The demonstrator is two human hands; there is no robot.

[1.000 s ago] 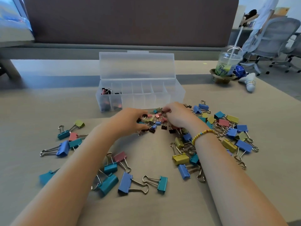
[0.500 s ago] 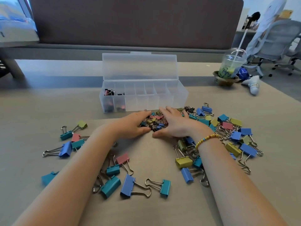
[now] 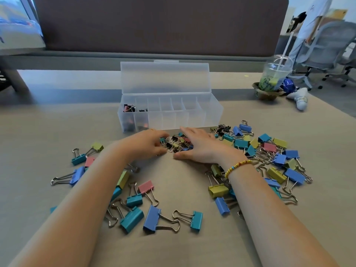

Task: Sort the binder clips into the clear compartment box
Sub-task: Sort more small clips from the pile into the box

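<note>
Between the two hands, just in front of the clear box point(image 3: 192, 117), a heap of small clips point(image 3: 178, 144) is lying on the table point(image 3: 38, 128); the left hand point(image 3: 143, 144) is resting at its left edge with fingers curled loosely toward the heap, and whether the fingertips are pinching a clip is impossible to tell, since the hand itself is covering them; the right hand point(image 3: 202, 148) is lying flat at the heap's right edge, fingers straight and spread, thumb stretched out on the table, grasping nothing; a beaded bracelet point(image 3: 238, 166) is circling that wrist. The box is standing with its lid point(image 3: 164, 77) tilted up behind it; a few small clips are sitting in its two leftmost compartments, blurred through the cloudy wall; what the other compartments are holding is hard to make out. Larger clips are lying scattered: a big blue clip point(image 3: 152, 218) near the front, a pink clip point(image 3: 146, 186) behind it, a dense pile of large clips point(image 3: 269, 151) at the right, several partly hidden under both forearms. A drink cup point(image 3: 273, 77) is standing far right; beyond it a chair point(image 3: 327, 47) is being cut off by the edge.
</note>
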